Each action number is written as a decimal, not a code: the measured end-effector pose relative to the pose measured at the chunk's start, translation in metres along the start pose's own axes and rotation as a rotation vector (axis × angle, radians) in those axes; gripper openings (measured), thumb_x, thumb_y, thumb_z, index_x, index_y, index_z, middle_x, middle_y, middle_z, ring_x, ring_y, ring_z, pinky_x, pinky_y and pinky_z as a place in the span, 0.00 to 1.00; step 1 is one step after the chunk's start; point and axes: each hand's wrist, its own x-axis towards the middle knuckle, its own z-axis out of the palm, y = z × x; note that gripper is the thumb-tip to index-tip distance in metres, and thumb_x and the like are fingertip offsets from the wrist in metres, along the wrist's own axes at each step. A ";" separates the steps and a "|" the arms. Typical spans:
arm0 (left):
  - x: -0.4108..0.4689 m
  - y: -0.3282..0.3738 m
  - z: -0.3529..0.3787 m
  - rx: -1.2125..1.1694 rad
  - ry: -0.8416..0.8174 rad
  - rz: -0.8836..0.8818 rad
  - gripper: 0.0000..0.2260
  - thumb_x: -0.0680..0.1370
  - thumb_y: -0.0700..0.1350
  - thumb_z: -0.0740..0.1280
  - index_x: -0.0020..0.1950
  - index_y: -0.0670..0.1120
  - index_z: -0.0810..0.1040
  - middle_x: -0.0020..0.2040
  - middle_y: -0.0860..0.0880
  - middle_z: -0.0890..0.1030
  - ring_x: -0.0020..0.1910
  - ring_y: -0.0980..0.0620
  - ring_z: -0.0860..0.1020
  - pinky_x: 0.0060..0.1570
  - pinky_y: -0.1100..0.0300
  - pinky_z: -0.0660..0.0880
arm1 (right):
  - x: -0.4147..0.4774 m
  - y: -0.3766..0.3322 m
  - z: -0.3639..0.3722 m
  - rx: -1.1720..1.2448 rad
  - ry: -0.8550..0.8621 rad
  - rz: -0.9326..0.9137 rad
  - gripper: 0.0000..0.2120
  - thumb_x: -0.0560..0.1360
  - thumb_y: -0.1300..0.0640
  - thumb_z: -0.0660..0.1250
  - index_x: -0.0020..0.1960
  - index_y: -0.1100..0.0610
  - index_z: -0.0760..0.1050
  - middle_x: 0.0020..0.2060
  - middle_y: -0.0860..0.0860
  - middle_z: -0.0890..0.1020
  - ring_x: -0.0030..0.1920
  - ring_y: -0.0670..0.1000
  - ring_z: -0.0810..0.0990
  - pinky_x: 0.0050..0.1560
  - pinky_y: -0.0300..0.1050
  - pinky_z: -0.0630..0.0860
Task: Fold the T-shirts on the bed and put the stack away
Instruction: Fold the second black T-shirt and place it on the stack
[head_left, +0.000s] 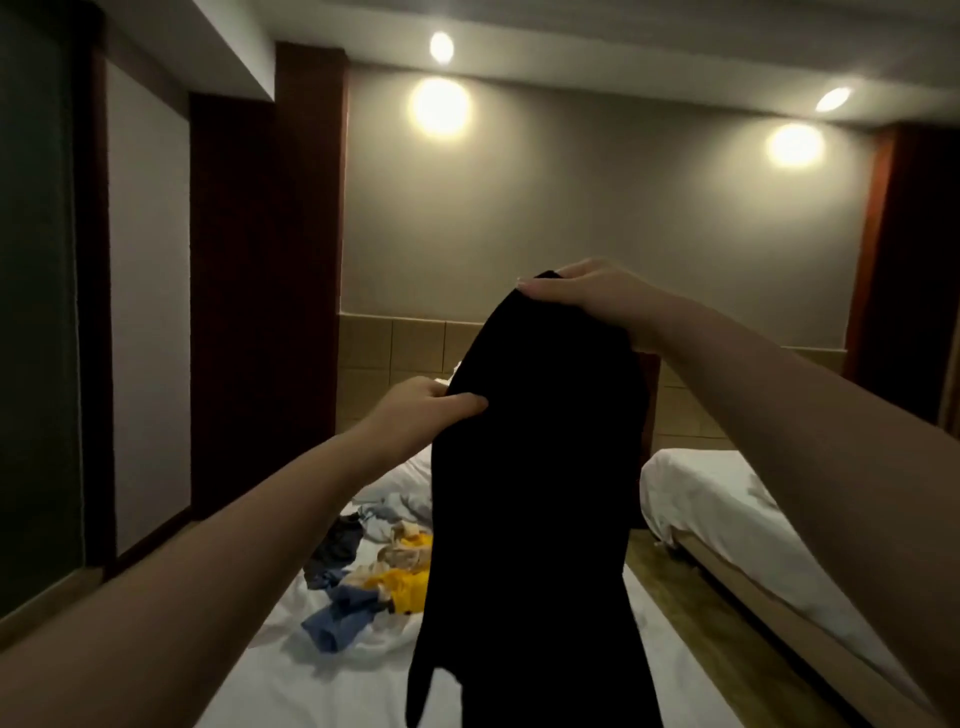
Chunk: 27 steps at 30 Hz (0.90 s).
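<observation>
Grips: right grip (587, 299) pinches the top edge of the black T-shirt (535, 493); left grip (428, 408) pinches its side lower down. Shirt hangs bunched above the bed (337, 686), near the unfolded pile (374, 571). Advised: find the 2 shoulders, spread it flat on the sheet before folding.

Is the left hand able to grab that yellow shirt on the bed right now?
Probably not yet: the left hand is busy holding up the black shirt. The yellow shirt lies uncovered on the bed below it, so once freed, the way looks open.
</observation>
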 end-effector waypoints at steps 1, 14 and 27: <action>0.002 0.004 -0.004 -0.030 0.005 0.011 0.19 0.67 0.53 0.66 0.47 0.39 0.81 0.41 0.45 0.79 0.42 0.49 0.78 0.44 0.58 0.69 | 0.001 -0.004 -0.008 -0.014 -0.033 0.017 0.13 0.73 0.49 0.69 0.41 0.60 0.76 0.28 0.49 0.78 0.26 0.44 0.77 0.27 0.32 0.71; 0.013 0.007 0.002 -0.011 0.022 0.140 0.11 0.66 0.50 0.69 0.45 0.48 0.79 0.44 0.49 0.74 0.45 0.50 0.77 0.45 0.60 0.72 | 0.010 0.004 -0.043 -0.141 -0.238 0.121 0.22 0.60 0.46 0.73 0.50 0.57 0.80 0.43 0.53 0.84 0.42 0.51 0.83 0.42 0.42 0.78; 0.001 -0.017 -0.002 -0.049 0.164 0.200 0.04 0.75 0.48 0.68 0.45 0.49 0.81 0.46 0.50 0.79 0.47 0.54 0.77 0.49 0.60 0.71 | 0.006 0.011 -0.030 -0.190 -0.237 0.013 0.08 0.67 0.49 0.71 0.42 0.53 0.79 0.32 0.44 0.82 0.34 0.43 0.82 0.31 0.33 0.74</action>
